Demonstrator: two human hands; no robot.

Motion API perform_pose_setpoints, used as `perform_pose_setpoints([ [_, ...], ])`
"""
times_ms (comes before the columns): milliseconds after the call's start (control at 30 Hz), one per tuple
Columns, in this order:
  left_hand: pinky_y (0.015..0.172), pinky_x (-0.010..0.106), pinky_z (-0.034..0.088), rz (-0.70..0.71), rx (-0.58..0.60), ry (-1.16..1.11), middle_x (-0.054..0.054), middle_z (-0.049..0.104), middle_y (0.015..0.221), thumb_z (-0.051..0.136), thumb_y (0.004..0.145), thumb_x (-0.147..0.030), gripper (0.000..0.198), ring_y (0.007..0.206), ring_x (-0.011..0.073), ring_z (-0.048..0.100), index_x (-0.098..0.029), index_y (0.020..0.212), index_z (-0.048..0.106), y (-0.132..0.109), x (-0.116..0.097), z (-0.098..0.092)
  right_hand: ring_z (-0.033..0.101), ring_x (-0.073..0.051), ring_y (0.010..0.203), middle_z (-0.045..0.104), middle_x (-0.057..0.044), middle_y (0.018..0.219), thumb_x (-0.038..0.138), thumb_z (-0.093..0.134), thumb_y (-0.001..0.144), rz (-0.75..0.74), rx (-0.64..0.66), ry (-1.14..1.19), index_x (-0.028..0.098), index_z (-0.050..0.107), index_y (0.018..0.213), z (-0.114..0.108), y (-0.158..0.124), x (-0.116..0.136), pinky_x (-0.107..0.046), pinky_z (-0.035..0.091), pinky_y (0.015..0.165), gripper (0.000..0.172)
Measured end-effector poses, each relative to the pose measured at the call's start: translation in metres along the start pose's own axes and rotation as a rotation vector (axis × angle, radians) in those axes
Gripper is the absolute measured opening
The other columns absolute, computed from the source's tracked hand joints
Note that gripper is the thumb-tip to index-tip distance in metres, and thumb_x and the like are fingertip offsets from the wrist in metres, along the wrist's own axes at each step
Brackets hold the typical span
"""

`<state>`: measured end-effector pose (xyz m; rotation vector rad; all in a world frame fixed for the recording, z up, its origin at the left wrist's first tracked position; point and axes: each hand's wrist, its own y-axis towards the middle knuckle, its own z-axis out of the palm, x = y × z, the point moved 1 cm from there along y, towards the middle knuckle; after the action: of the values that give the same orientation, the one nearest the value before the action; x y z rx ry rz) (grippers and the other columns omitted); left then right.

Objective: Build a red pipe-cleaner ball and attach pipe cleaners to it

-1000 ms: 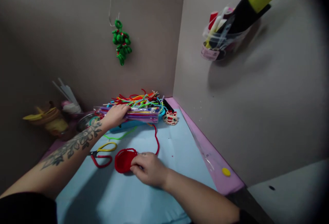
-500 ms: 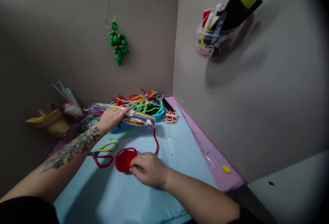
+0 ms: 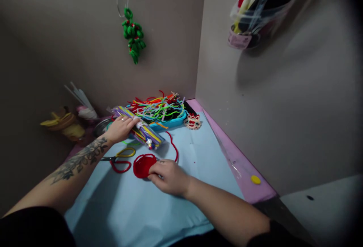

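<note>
My left hand [image 3: 122,129] is closed on a clear plastic pack of colourful pipe cleaners [image 3: 150,133], which lies slantwise with its near end toward the middle of the cloth. Between the thumb and fingers of my right hand [image 3: 171,177] is a round, coiled red pipe cleaner piece [image 3: 142,165]. A loose red strand [image 3: 174,147] curves away behind that hand. Left of the red piece lie open scissors [image 3: 121,167] with one yellow and one red handle loop. My left fingertips are partly hidden against the pack.
Behind the pack stands a blue tray [image 3: 172,122] heaped with pipe cleaner pieces. A beaded-looking face ornament [image 3: 193,122] sits beside it. Pots [image 3: 70,130] stand at left. A green ornament [image 3: 133,37] hangs on the back panel; a clear holder [image 3: 239,40] hangs on the right one.
My left hand has swung the pack's right end toward me, uncovering more of the blue tray. My right hand keeps hold of the red piece. The view has tilted down slightly.
</note>
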<state>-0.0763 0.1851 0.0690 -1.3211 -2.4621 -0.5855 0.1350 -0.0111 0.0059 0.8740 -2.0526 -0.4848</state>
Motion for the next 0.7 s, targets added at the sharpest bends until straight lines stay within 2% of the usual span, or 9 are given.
perform_pose_setpoints([
  [133,0.084,0.042,0.041,-0.006,0.016,-0.035,0.015,0.066,0.103,0.056,0.073,-0.024,0.057,0.097,0.0303,0.060,-0.014,0.128,0.051,-0.004,-0.002,-0.007,0.065,-0.016,0.074,0.070,-0.005,0.078,0.025,0.051,0.088,0.004,-0.002,0.009,0.019,0.061,0.084,0.000,-0.001,0.000,-0.026,0.048,0.072,0.012],
  [267,0.076,0.039,0.043,-0.008,-0.019,-0.006,0.013,0.067,0.092,0.054,0.075,-0.023,0.039,0.089,0.0279,0.062,-0.016,0.113,0.061,-0.010,0.001,-0.006,0.064,-0.015,0.073,0.070,-0.005,0.077,0.024,0.051,0.088,0.023,0.008,0.016,0.019,0.061,0.084,0.000,-0.001,0.001,-0.026,0.048,0.072,0.011],
  [367,0.069,0.035,0.042,-0.003,-0.070,0.052,0.009,0.065,0.078,0.051,0.081,-0.021,0.021,0.079,0.0240,0.060,-0.019,0.095,0.066,-0.014,0.004,-0.004,0.064,-0.015,0.072,0.069,-0.005,0.077,0.023,0.051,0.088,0.027,0.011,0.020,0.019,0.061,0.084,-0.001,-0.001,0.001,-0.026,0.047,0.072,0.011],
  [433,0.066,0.033,0.040,0.012,-0.112,0.087,0.008,0.063,0.074,0.050,0.083,-0.022,0.016,0.075,0.0220,0.059,-0.019,0.086,0.066,-0.016,0.006,-0.004,0.064,-0.015,0.071,0.069,-0.005,0.076,0.023,0.052,0.088,0.022,0.003,0.029,0.018,0.061,0.084,-0.001,-0.001,0.002,-0.026,0.047,0.070,0.011],
  [700,0.062,0.033,0.036,0.010,-0.323,0.119,0.005,0.058,0.065,0.050,0.086,-0.024,0.018,0.066,0.0187,0.051,-0.020,0.071,0.060,-0.022,0.009,-0.006,0.063,-0.015,0.070,0.069,-0.004,0.076,0.021,0.052,0.087,0.012,-0.011,0.057,0.019,0.061,0.083,-0.002,-0.001,0.003,-0.025,0.047,0.070,0.010],
])
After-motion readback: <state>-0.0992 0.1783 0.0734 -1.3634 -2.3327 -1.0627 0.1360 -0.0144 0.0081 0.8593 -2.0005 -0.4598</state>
